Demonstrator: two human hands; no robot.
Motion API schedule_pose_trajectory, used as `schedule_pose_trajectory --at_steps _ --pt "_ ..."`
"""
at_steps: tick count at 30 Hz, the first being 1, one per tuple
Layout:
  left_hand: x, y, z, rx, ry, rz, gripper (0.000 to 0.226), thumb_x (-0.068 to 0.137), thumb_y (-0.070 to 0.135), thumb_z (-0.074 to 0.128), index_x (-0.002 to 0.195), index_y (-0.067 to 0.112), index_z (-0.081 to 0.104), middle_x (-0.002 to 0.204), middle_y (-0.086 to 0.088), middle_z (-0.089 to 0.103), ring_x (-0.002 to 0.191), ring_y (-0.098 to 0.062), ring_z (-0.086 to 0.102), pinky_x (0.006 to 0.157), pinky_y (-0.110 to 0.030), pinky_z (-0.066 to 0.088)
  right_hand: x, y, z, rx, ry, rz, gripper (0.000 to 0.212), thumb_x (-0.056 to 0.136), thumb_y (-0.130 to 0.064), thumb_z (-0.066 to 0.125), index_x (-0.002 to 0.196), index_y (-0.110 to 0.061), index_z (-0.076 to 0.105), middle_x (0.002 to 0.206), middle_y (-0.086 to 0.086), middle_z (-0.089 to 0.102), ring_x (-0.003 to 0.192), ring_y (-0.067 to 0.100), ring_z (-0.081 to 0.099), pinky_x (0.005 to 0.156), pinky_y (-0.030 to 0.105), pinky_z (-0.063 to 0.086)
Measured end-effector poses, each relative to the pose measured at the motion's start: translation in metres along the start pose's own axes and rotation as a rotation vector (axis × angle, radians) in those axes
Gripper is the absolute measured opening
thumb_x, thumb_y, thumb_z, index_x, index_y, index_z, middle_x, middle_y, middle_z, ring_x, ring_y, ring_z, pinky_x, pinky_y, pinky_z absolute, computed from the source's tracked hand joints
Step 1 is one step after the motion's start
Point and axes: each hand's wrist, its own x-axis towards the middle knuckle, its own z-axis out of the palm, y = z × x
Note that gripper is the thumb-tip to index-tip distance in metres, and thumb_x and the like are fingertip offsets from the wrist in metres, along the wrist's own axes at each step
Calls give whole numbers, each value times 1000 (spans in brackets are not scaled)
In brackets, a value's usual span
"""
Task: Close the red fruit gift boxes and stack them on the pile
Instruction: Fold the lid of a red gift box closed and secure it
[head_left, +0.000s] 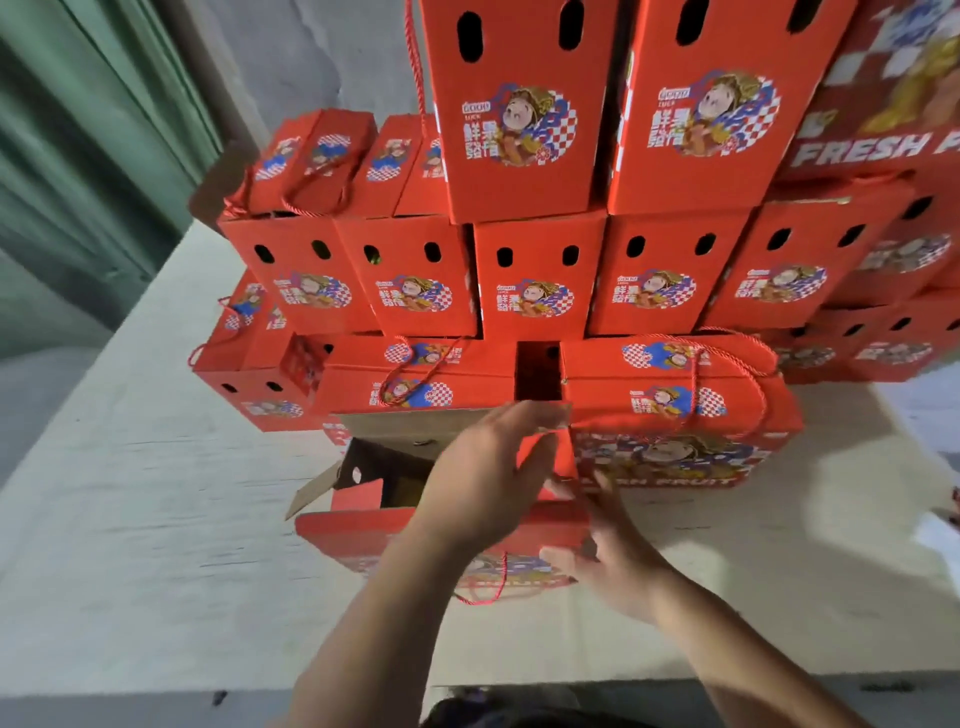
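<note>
An open red fruit gift box (358, 525) stands on the cardboard-covered surface in front of the pile, its brown inner flaps up and its dark inside showing. My left hand (488, 483) reaches across the opening, and its nearly straight fingers press on the end flap (558, 454) at the box's right side. My right hand (610, 564) holds the right end of the front lid panel (563, 525) between thumb and fingers. A red rope handle (480, 597) hangs from the front of the box. Right behind it rises the pile of closed red boxes (530, 306).
A closed box with rope handles (675, 415) lies directly right of the open one, touching the pile. The pile spreads wide and climbs above the frame. The pale cardboard sheet (156, 519) runs left and toward me. A green wall (78, 156) stands far left.
</note>
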Motion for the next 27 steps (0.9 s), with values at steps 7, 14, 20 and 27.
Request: schedule_pose_trajectory --at_steps 7,14,20,27 --pt "-72 -91 -55 -115 783 -470 18 91 32 56 104 40 65 106 15 69 102 2 64 82 -24 50 3 50 -135 -30 -95 111 95 92 -15 77 158 -56 23 168 -26 -19 156 -2 -12 123 31 25" --pt "-115 -155 -72 -771 403 -1179 41 104 48 52 122 12 60 119 -11 66 113 -30 59 113 -47 37 1 49 -145 111 -93 197 84 94 -30 76 153 -63 27 170 -26 -8 155 -8 4 122 31 24" --pt "-100 -163 -54 -912 369 -773 31 112 30 44 125 18 69 118 -19 73 105 -28 69 80 -35 59 -5 32 -134 314 31 233 84 83 -80 62 155 -60 23 170 -18 20 152 0 28 114 35 40" --pt "-87 -161 -45 -948 293 -608 63 100 76 25 149 45 51 143 -2 65 130 -27 64 101 -49 56 -5 14 -122 440 184 463 91 78 -83 59 156 -45 33 138 -21 62 121 -7 60 87 6 48"
